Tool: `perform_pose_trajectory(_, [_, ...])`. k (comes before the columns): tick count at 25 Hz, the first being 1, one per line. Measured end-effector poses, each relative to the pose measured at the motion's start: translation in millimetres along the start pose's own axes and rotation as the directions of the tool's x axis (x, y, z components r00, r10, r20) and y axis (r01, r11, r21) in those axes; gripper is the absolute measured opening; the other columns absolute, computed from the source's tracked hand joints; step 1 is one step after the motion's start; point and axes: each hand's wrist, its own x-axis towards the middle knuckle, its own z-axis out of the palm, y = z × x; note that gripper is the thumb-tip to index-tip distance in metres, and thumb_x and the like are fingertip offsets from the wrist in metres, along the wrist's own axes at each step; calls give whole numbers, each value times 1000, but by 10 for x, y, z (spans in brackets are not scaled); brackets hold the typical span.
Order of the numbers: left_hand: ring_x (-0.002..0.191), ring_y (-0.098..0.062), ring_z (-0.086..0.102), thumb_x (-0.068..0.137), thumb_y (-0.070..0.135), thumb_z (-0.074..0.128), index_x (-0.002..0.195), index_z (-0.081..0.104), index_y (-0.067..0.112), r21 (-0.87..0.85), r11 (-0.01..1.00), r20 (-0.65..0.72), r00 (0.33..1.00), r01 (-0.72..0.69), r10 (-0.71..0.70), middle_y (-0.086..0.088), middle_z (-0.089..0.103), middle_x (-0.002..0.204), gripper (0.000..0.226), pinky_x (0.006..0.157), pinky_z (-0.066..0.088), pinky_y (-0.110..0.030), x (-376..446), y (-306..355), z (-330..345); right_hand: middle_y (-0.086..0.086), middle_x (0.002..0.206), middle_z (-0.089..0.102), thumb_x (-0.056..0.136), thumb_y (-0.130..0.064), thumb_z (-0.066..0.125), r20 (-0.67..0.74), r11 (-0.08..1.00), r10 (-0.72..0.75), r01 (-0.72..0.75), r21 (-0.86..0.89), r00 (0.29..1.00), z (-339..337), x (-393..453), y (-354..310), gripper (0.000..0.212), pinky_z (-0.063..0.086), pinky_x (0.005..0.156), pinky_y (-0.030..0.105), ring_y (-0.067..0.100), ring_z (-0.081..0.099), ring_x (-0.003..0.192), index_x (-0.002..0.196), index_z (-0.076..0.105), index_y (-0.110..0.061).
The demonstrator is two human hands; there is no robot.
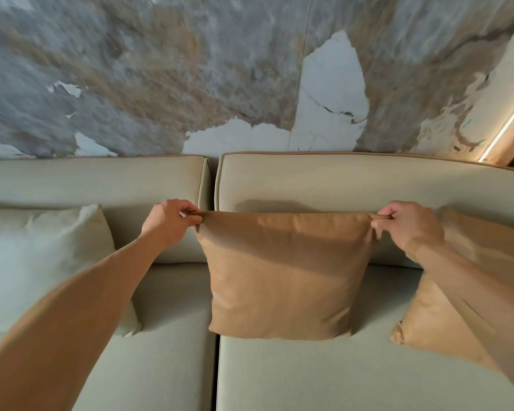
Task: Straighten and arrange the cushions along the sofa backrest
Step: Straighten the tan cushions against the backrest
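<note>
A tan square cushion (282,277) stands upright on the seat, leaning against the cream sofa backrest (339,182), just right of the seam between the two sofa sections. My left hand (169,221) pinches its top left corner. My right hand (407,226) pinches its top right corner. A second tan cushion (439,318) leans at the right, partly hidden behind my right forearm. A cream cushion (42,262) rests against the backrest at the left, its lower part covered by my left arm.
The cream seat (324,378) stretches in front of the cushions. A marbled grey and brown wall (190,69) rises behind the sofa. A lit strip (505,126) runs along the wall at the far right.
</note>
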Motion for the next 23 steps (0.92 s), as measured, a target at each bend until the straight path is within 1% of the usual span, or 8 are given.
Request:
perform_pose_trajectory(3, [78,-18,59,84,27,71,87,72,30,-14,1000,3,1000,0,0,8,66,87,4,73,51,-35,-25,35,49,-3,88,69,78,-35,78,21,1000,18,-18,14,1000,-141,32,100,13,40,68,32,20,58,82,73,67,-30])
perform_pose_trajectory(6, [72,-17,57,85,26,70,91,72,26,-13,1000,-27,1000,3,-4,4,67,93,6,72,51,-35,-8,67,136,-4,87,70,79,-36,76,-33,1000,11,-12,-12,999,-161,90,76,12,44,68,33,23,61,85,74,67,-30])
perform_pose_trajectory(10, [81,-18,56,88,24,67,89,69,29,15,1000,-45,999,-13,14,4,65,95,5,73,49,-33,7,170,178,-1,92,72,83,-32,71,-89,1000,20,-21,-6,996,-22,111,78,14,48,74,35,28,63,91,72,63,-30])
perform_pose_trajectory(12, [76,-15,55,88,24,67,89,68,32,14,1000,-29,999,-16,16,6,65,95,8,72,49,-33,27,172,172,2,101,71,90,-31,64,-79,1000,-8,6,-28,997,20,93,100,4,45,74,34,30,61,97,90,67,-29])
perform_pose_trajectory(14, [72,-12,54,87,25,67,98,69,32,-5,1000,-11,1000,-3,3,5,66,99,13,70,46,-30,53,152,169,6,116,68,94,-32,56,-17,991,-66,63,-121,998,44,87,101,24,46,79,37,34,59,108,117,62,-27])
perform_pose_trajectory(17, [87,-20,58,89,28,65,121,62,30,3,1000,13,1000,20,-20,2,64,114,32,79,51,-35,87,180,189,7,135,59,95,-38,50,63,984,-73,82,-160,995,98,115,111,49,47,96,45,35,53,122,143,39,-34])
perform_pose_trajectory(21, [110,-25,57,90,31,63,135,52,32,35,999,36,999,17,-18,-3,59,131,46,93,49,-40,27,143,250,12,138,55,97,-45,43,104,976,-88,106,-190,991,218,-38,109,60,47,96,51,39,54,120,150,16,-41])
perform_pose_trajectory(23, [131,-28,46,91,40,61,148,33,33,118,993,87,996,-7,-4,-2,42,151,64,104,42,-44,-60,134,306,12,153,35,96,-55,37,120,956,-61,92,-280,991,294,-179,98,65,42,100,55,41,44,130,150,3,-45])
